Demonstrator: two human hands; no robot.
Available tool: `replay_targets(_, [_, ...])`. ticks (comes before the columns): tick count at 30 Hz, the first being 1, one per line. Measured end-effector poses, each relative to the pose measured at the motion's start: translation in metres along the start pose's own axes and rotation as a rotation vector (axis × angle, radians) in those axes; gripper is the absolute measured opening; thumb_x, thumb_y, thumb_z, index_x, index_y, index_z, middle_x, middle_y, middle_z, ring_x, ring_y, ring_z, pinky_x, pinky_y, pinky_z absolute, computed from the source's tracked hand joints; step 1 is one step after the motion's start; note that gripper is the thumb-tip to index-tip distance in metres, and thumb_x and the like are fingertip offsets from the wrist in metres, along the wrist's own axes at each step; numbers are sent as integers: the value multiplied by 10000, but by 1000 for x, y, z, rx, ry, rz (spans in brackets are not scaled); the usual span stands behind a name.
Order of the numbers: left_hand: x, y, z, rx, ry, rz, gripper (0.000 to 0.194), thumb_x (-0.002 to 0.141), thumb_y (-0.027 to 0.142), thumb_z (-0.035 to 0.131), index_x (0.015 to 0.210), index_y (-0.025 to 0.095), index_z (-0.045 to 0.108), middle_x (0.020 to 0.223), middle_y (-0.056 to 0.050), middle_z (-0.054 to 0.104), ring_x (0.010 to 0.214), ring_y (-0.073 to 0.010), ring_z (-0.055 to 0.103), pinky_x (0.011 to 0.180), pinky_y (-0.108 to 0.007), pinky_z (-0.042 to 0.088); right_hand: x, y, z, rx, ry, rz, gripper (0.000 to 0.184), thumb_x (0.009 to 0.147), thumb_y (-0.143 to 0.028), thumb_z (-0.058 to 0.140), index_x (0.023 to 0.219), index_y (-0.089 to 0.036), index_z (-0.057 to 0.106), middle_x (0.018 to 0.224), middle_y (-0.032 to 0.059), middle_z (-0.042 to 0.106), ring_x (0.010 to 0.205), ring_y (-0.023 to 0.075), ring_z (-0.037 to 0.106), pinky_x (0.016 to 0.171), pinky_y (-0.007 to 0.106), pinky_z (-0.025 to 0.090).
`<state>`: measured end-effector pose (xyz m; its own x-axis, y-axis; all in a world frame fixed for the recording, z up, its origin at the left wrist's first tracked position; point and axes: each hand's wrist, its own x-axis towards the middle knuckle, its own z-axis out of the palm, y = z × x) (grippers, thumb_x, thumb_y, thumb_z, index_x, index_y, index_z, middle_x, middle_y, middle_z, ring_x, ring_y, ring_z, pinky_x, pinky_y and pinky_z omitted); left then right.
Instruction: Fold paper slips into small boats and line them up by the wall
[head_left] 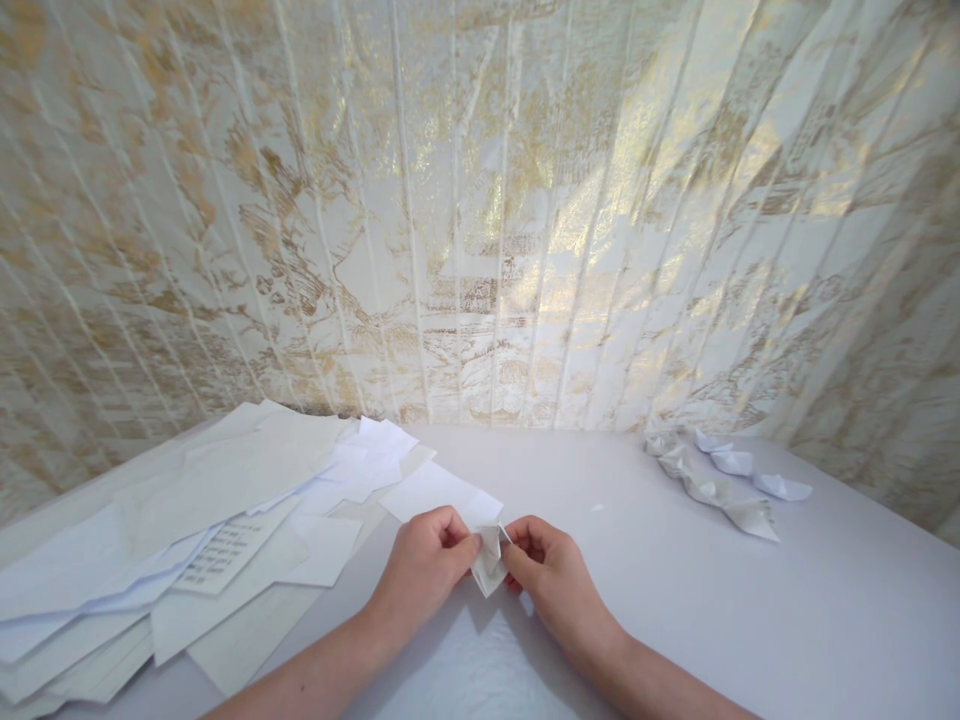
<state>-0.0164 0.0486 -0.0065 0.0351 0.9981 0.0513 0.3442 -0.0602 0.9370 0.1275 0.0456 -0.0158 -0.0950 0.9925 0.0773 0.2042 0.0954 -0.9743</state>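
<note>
Both of my hands meet over the white table (645, 600), pinching one small folded piece of white paper (488, 566) between them. My left hand (424, 565) grips its left side with closed fingers. My right hand (546, 566) grips its right side, thumb and fingers curled on the fold. The folded paper points down toward the table and sits just above it.
A loose pile of white paper sheets (187, 520) spreads over the table's left half. Several finished folded paper shapes (724, 478) lie at the back right. A white and gold patterned wall (480, 200) closes the table's far side and right side.
</note>
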Motion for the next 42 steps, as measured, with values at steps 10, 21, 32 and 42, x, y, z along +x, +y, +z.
replay_targets(10, [-6, 6, 7, 99, 60, 71, 187, 570, 154, 488, 442, 198, 359, 422, 82, 365, 447, -94, 333, 459, -219, 232, -4, -5, -1, -251, 89, -125, 195, 614, -78, 458, 765, -186, 517, 456, -102, 373, 426, 94, 387, 422, 180, 284])
replay_targets(21, [-6, 9, 7, -384, -122, -73, 182, 586, 218, 519, 525, 201, 349, 472, 79, 344, 475, -93, 330, 470, -214, 253, -6, -7, -2, -296, 29, -152, 218, 612, -56, 426, 774, -192, 478, 454, -112, 348, 417, 86, 375, 417, 175, 266])
replay_targets(32, [-6, 13, 6, -739, -258, -245, 246, 582, 222, 645, 683, 194, 423, 541, 63, 491, 525, -93, 452, 533, -210, 334, -10, -10, -2, -170, 8, -179, 173, 691, -107, 422, 839, -175, 481, 482, -101, 343, 435, 91, 367, 428, 188, 294])
replay_targets(42, [-10, 15, 3, -634, -345, -145, 328, 617, 336, 690, 796, 194, 454, 620, 41, 540, 584, -122, 493, 549, -229, 341, -12, -10, -5, -303, -6, -287, 294, 676, -62, 402, 935, -176, 482, 485, -108, 336, 425, 86, 360, 434, 175, 274])
